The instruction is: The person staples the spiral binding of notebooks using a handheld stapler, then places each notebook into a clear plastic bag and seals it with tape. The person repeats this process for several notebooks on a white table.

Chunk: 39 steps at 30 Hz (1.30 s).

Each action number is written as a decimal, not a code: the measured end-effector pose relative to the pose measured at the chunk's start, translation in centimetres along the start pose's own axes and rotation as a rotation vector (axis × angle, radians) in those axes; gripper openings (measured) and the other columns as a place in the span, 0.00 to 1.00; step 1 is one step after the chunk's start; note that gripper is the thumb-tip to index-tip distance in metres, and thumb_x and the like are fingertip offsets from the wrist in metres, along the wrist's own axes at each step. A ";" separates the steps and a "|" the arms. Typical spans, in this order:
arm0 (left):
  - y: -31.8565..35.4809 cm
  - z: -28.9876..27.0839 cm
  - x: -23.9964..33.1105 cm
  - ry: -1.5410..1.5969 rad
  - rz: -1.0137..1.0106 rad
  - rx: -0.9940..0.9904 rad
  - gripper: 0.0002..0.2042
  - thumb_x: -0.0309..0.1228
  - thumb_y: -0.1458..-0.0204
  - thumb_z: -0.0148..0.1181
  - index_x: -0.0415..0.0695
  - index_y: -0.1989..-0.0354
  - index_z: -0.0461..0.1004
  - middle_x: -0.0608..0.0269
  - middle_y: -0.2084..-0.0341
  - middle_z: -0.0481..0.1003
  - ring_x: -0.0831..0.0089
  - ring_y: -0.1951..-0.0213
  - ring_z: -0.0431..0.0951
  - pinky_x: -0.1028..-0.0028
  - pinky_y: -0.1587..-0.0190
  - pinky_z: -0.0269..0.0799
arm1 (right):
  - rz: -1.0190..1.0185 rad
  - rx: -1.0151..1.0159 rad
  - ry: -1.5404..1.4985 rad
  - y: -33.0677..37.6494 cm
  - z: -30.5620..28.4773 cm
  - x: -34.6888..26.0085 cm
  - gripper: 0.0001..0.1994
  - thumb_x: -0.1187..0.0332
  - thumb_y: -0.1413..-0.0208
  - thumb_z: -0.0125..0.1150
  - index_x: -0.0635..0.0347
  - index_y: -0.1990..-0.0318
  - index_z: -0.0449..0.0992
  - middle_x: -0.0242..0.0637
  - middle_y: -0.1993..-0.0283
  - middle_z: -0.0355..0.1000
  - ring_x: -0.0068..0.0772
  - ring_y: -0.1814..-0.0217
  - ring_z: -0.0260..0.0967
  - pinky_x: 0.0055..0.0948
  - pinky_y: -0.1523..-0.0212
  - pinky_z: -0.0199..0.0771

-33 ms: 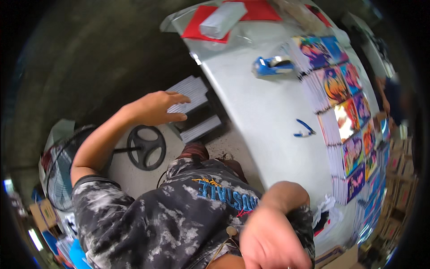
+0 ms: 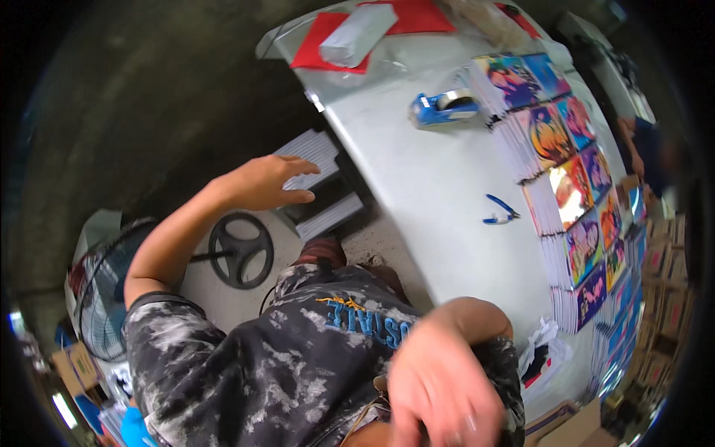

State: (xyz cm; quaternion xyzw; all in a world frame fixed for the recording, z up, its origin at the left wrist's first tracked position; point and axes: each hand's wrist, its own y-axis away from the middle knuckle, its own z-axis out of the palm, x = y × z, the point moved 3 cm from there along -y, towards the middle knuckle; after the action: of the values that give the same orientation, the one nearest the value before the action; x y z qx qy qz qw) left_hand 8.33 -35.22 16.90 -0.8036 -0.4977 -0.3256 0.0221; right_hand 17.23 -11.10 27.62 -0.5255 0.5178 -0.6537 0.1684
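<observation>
My left hand [image 2: 272,181] hangs in the air left of the white table [image 2: 406,175], fingers apart and holding nothing. Below it shows a dark stand with grey ribbed panels [image 2: 331,216]. In front of my chest is my right hand [image 2: 447,384], smeared by motion, its fingers bent down toward the lower edge; whether they hold anything is hidden. On the table lie blue-handled nippers [image 2: 502,211], jaws pointing right. Farther off stands a blue tape dispenser [image 2: 445,109] with a roll in it. Neither hand touches these.
Stacks of booklets with colourful covers [image 2: 551,138] line the table's right side. Red envelopes and a white wrapped packet [image 2: 359,36] lie at its far end. A crumpled plastic bag [image 2: 547,350] is near right. To my left stand a fan [image 2: 104,313] and a black spoked base [image 2: 240,250].
My right hand has moved slightly up and left, still blurred. The table and its things sit slightly farther left in the picture. My left hand keeps nearly the same pose.
</observation>
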 end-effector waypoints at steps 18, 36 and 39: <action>-28.2 -6.8 -13.7 0.282 -0.511 0.935 0.51 0.47 0.70 0.71 0.45 0.37 0.46 0.37 0.43 0.51 0.43 0.43 0.57 0.54 0.45 0.59 | 2.144 1.577 0.604 40.7 -23.7 4.5 0.20 0.61 0.44 0.54 0.65 0.50 0.63 0.46 0.51 0.62 0.40 0.52 0.64 0.42 0.54 0.70; -27.6 -10.8 -19.3 0.173 -0.320 0.973 0.45 0.39 0.72 0.71 0.43 0.40 0.55 0.33 0.49 0.56 0.43 0.46 0.57 0.56 0.43 0.56 | 2.167 0.465 1.387 27.2 -28.9 10.4 0.17 0.58 0.53 0.60 0.67 0.74 0.76 0.49 0.74 0.72 0.41 0.69 0.72 0.36 0.67 0.69; -28.3 -9.4 -20.2 0.189 -0.269 0.988 0.46 0.40 0.71 0.72 0.41 0.40 0.55 0.33 0.48 0.56 0.44 0.44 0.55 0.56 0.43 0.55 | 2.023 0.396 1.250 20.1 -28.8 7.6 0.14 0.61 0.49 0.58 0.64 0.76 0.74 0.32 0.80 0.67 0.25 0.81 0.60 0.28 0.77 0.58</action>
State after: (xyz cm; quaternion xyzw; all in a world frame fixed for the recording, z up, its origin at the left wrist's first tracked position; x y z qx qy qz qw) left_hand -25.34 -40.17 5.13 -0.5935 -0.6867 -0.1230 0.4015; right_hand -17.11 -10.70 16.95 0.5606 0.5781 -0.4355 0.4023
